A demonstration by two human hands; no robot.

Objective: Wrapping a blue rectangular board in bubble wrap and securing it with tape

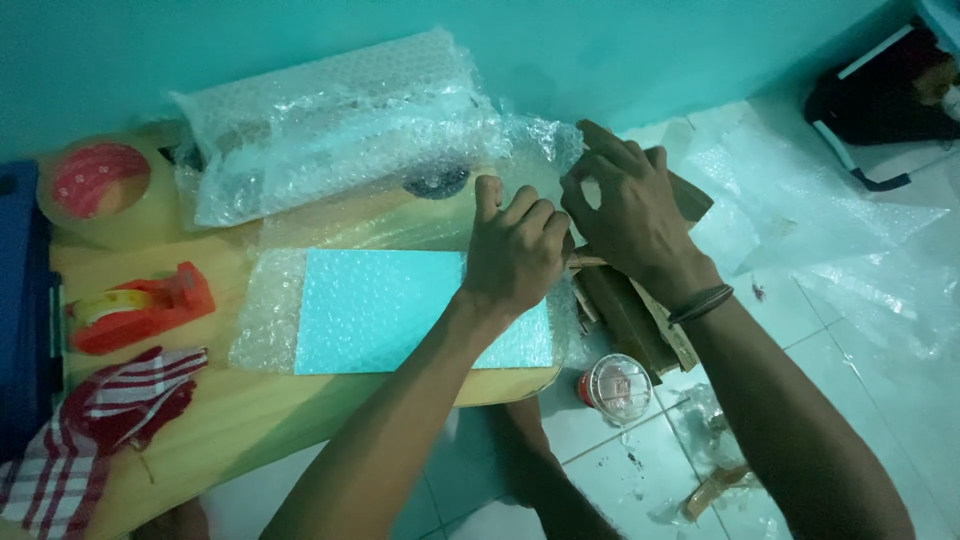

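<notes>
Your left hand (515, 250) is curled and presses down on the right end of the flat teal packet (400, 310) under bubble wrap (265, 320). The packet lies mid-table (230, 420), long axis running left to right. Your right hand (625, 210) grips the wrap's edge just beside it.

Left hand (512, 250) and right hand (625, 205) grip bubble wrap (400, 310) on a wooden table (220, 410).

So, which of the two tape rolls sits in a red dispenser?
The smaller roll near the checked cloth sits in the red dispenser. The big clear roll by the wall stands alone.
</notes>
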